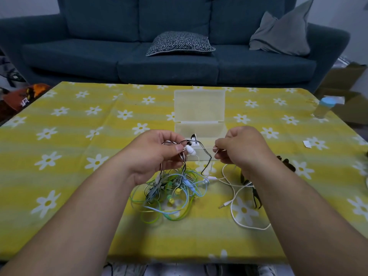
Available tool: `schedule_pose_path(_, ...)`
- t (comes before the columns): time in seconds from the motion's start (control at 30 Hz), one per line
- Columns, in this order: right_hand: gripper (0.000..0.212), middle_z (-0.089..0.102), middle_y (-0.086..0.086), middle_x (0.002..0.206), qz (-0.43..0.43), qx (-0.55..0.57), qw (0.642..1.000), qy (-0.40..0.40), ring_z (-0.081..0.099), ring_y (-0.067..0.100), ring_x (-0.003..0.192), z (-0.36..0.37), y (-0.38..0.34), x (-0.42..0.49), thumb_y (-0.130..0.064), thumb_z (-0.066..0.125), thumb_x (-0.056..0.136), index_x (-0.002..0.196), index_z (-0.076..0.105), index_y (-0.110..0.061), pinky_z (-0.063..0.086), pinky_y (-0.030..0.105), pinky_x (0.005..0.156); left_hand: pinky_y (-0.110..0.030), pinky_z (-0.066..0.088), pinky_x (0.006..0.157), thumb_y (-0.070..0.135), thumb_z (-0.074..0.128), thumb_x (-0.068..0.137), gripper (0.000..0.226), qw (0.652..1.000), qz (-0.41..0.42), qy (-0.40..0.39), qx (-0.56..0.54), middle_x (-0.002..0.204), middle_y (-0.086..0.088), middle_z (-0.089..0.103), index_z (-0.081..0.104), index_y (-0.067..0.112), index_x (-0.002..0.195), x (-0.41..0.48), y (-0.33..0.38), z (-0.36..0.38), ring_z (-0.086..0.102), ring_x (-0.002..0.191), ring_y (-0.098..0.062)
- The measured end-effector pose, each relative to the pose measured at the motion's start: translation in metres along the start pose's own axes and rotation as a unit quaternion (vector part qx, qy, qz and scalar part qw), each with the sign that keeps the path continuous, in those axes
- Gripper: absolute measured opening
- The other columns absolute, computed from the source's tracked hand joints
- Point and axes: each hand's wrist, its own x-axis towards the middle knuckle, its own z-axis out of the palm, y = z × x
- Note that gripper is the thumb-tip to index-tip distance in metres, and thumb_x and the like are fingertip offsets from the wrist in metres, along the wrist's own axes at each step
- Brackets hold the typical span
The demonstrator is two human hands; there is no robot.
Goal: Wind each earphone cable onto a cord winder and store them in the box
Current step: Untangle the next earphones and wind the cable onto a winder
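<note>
White earphone cable (201, 148): held above the worktop (79, 136), drawn in a near-straight line between the two hands. Left hand (157, 154): fingers (179, 149) closed on the white earbud (189, 150) at the cable's end, with loops of black cable (184, 162) gathered in the same grip. Right hand (239, 148): fingers (219, 145) pinched together on the white cable, the remainder of which falls below the hand and lies in loose curves on the worktop, ending in a metal jack plug (224, 205) lying below and inward of the right hand. Tangle of earphone cables (171, 194): green, light blue, black and white, with yellow and green earbuds, heaped on the worktop directly below the left hand's fingers; some strands rise into that hand. Box (200, 124): translucent plastic, lid raised, standing just beyond both sets of fingers, between the hands; small dark and white contents show inside it, kind not discernible. Dark objects (286, 164): on the worktop beside and beneath the right wrist, partly hidden, not identifiable. Bottle (323, 107): blue cap, well beyond and outward of the right hand, near the worktop edge. Cloth: yellow with white flowers, covering the worktop.
</note>
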Motion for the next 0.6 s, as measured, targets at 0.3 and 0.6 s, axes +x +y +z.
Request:
schedule_pose_path(0.3, 0.030, 0.070, 0.007, 0.060, -0.116, -0.250, 0.955, -0.110, 0.070, 0.021, 0.057, 0.006, 0.003, -0.008, -0.009, 0.067, 0.080, 0.058, 0.049, -0.014, 0.059, 0.045, 0.063, -0.025, 0.061, 0.058, -0.007, 0.051, 0.095, 0.018, 0.988, -0.088, 0.057, -0.115, 0.078, -0.012, 0.070, 0.065, -0.005, 0.105, 0.006, 0.001, 0.001, 0.068, 0.065, -0.017)
schedule_pose_path(0.6, 0.027, 0.070, 0.012, 0.074, -0.132, -0.290, 0.947, -0.048, 0.068, 0.032, 0.071, 0.008, 0.007, -0.007, -0.015, 0.067, 0.080, 0.059, 0.049, -0.014, 0.054, 0.038, 0.059, -0.022, 0.057, 0.051, -0.005, 0.052, 0.093, 0.020, 0.974, -0.138, 0.037, -0.178, 0.076, -0.007, 0.067, 0.064, 0.011, 0.093, 0.002, 0.005, 0.000, 0.064, 0.056, -0.014)
